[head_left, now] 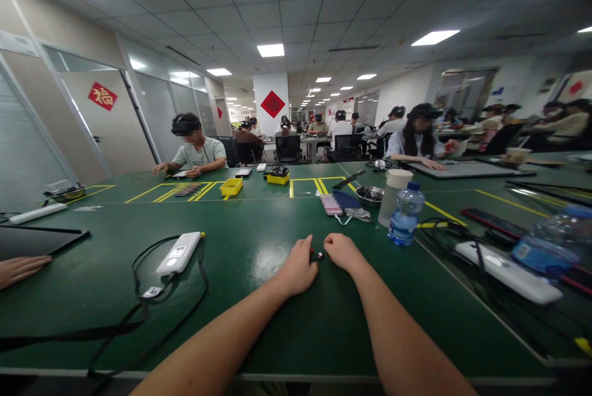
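Observation:
Both of my forearms reach over the green table to its middle. My left hand rests on the surface with its fingers stretched forward and its thumb apart from them. Just right of its fingers lies a small dark, red and white piece, too small to name; whether the fingers touch it I cannot tell. My right hand is curled on the other side of that piece, fingertips bent inward and hidden. What it holds, if anything, does not show.
Ahead stand a blue-capped water bottle, a pale tumbler and a metal bowl. A white power bank with black cables lies left, another right. Yellow trays sit farther back. A person's hand rests at far left.

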Available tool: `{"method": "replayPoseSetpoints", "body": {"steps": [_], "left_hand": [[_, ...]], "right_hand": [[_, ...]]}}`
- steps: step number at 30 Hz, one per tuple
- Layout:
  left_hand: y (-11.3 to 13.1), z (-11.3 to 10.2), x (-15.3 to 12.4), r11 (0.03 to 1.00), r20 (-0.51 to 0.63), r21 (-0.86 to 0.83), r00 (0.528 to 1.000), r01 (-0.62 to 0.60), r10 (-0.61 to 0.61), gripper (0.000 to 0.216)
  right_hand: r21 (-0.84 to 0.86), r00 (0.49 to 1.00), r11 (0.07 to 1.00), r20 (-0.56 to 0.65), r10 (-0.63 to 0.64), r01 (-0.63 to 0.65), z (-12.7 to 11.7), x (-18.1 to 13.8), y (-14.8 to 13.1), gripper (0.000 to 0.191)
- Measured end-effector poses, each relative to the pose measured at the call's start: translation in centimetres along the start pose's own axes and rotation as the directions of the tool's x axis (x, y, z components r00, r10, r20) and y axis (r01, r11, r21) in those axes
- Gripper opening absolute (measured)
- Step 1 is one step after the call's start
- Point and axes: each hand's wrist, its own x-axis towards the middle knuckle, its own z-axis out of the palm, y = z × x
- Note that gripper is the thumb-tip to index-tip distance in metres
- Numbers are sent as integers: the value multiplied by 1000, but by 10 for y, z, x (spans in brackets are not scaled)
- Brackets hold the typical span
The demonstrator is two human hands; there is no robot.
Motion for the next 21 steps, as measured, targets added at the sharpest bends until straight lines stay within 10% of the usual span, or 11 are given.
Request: {"method": "replayPoseSetpoints", "body": {"steps": [4, 10, 15, 21], "left_hand": [[-22, -15, 3, 971, 110, -230, 993, 64, -40, 61], [-32, -28, 5, 995, 76, -83, 995, -52, 59, 61], [-19, -33, -3, 994, 134, -69, 986, -91, 99, 52], [-8, -39, -8, 984, 219, 36, 962, -174, 162, 27]], "right_hand": [[26, 999, 999, 44, -28, 26, -1, 0, 1, 16], [414, 943, 896, 202, -264, 162, 12, -6, -18, 27], [154, 976, 964, -43, -212, 216, 15, -2, -13, 26], [65, 927, 936, 128, -352, 347, 15, -4, -11, 35]]}}
